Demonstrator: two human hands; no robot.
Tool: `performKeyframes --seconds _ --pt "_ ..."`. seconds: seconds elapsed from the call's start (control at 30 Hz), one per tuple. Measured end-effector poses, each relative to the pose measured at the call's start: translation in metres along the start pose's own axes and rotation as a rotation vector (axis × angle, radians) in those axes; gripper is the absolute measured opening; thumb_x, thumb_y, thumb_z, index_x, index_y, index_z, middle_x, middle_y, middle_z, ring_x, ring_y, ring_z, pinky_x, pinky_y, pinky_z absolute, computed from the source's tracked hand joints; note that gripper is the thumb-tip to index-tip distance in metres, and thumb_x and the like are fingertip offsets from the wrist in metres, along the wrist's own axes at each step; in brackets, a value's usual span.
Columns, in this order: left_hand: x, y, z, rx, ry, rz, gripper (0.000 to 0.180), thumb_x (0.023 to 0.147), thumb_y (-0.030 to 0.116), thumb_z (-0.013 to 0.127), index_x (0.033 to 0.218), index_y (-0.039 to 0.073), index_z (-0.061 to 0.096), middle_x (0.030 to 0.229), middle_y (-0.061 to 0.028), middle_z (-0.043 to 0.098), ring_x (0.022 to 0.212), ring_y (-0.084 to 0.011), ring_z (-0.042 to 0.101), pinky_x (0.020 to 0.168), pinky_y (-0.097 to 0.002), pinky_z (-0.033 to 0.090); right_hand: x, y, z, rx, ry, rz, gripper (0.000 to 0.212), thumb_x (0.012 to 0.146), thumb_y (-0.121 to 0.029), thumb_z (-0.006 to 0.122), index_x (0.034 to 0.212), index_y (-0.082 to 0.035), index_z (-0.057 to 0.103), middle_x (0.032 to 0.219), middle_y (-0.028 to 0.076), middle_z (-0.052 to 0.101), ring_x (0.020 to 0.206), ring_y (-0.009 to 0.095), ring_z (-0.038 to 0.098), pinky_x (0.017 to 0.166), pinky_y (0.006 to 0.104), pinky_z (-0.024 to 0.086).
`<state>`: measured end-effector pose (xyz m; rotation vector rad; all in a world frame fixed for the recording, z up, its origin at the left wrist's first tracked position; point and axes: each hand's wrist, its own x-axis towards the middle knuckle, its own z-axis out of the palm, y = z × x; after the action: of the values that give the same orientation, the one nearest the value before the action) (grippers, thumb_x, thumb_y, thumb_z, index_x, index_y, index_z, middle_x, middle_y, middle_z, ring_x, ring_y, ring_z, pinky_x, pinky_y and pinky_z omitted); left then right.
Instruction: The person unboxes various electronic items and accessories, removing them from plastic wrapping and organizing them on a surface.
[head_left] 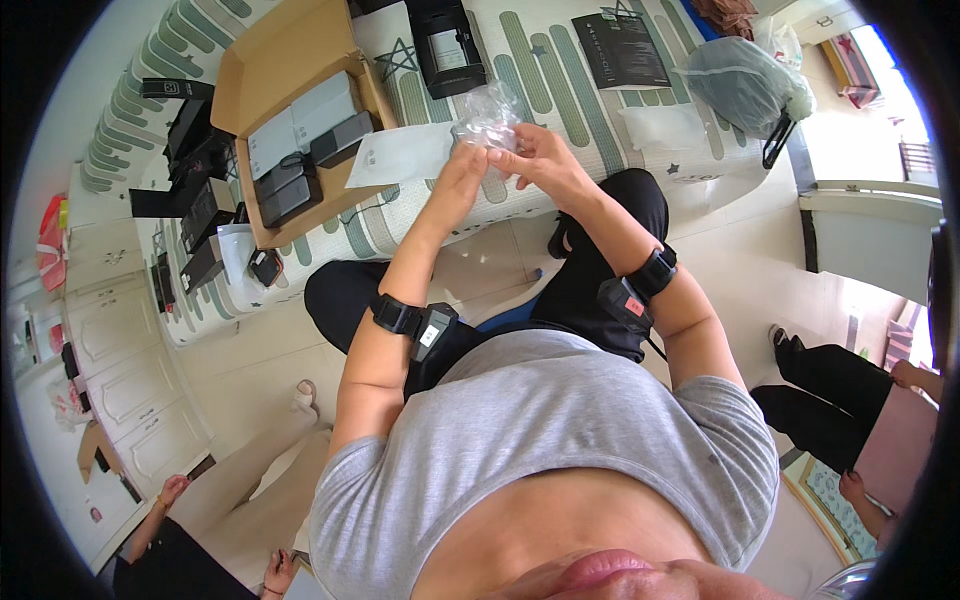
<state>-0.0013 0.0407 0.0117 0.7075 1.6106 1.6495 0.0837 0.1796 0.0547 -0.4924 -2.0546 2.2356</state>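
A crumpled clear plastic bag is up between my two hands, over the near edge of the table. My left hand pinches its lower part with the fingers together. My right hand has its thumb and fingertips closed on the same plastic from the right. Whether anything small lies inside the bag I cannot tell. Just left of my left hand, a flat white pouch lies partly over the edge of an open cardboard box. In that box sit grey-white packages and dark devices.
Behind my hands stands an open black box; a black printed booklet lies farther right. Another white pouch and a stuffed translucent bag are at the right. Black boxes crowd the left. Two people stand nearby, one on each side.
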Motion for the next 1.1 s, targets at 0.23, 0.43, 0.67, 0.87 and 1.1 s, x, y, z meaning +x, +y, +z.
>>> performKeyframes --seconds 0.23,0.43,0.67,0.87,1.1 --pt "0.003 -0.002 -0.003 0.564 0.058 0.202 0.053 0.073 0.025 0.061 0.119 0.006 0.042 0.111 -0.0107 0.045 0.098 -0.0222 0.047 0.082 -0.0317 0.039 0.001 0.037 -0.050 0.634 0.015 0.109 0.012 0.080 -0.012 0.054 0.080 0.000 0.053 0.066 0.004 0.054 0.054 0.010 0.048 0.047 0.0212 0.036" --pt "0.007 0.000 -0.021 1.159 0.142 0.131 0.047 0.067 0.016 0.064 0.112 0.008 0.049 0.106 -0.0091 0.047 0.069 -0.0152 0.053 0.065 -0.0253 0.044 -0.010 0.050 -0.095 1.213 -0.266 0.092 0.006 0.079 -0.006 0.048 0.084 -0.002 0.049 0.072 0.002 0.049 0.055 0.009 0.041 0.049 0.0214 0.035" --pt "0.010 0.015 0.028 0.239 0.007 0.072 0.064 0.071 0.013 0.062 0.127 0.010 0.030 0.111 -0.0091 0.047 0.075 -0.0122 0.052 0.064 -0.0234 0.043 -0.022 0.041 -0.084 0.909 -0.016 0.259 0.013 0.078 -0.017 0.049 0.079 -0.005 0.054 0.073 0.004 0.054 0.059 0.013 0.050 0.054 0.0255 0.041" --pt "0.025 0.004 0.056 0.183 -0.040 -0.025 0.034 0.077 0.005 0.052 0.111 0.006 0.050 0.088 -0.0020 0.055 0.064 -0.0052 0.049 0.055 -0.0183 0.041 -0.030 0.036 -0.061 0.111 -0.097 0.236 0.023 0.073 -0.016 0.057 0.088 0.002 0.055 0.069 0.007 0.054 0.057 0.012 0.051 0.050 0.0250 0.042" --pt "0.016 0.002 0.044 0.134 0.106 -0.027 0.019 0.074 -0.003 0.046 0.084 0.001 0.062 0.075 -0.0013 0.055 0.057 -0.0071 0.047 0.049 -0.0183 0.039 -0.021 0.090 -0.219 -0.814 1.225 -0.175 0.057 0.067 -0.032 0.065 0.110 0.001 0.045 0.108 0.021 0.048 0.103 0.034 0.044 0.085 0.0398 0.036"
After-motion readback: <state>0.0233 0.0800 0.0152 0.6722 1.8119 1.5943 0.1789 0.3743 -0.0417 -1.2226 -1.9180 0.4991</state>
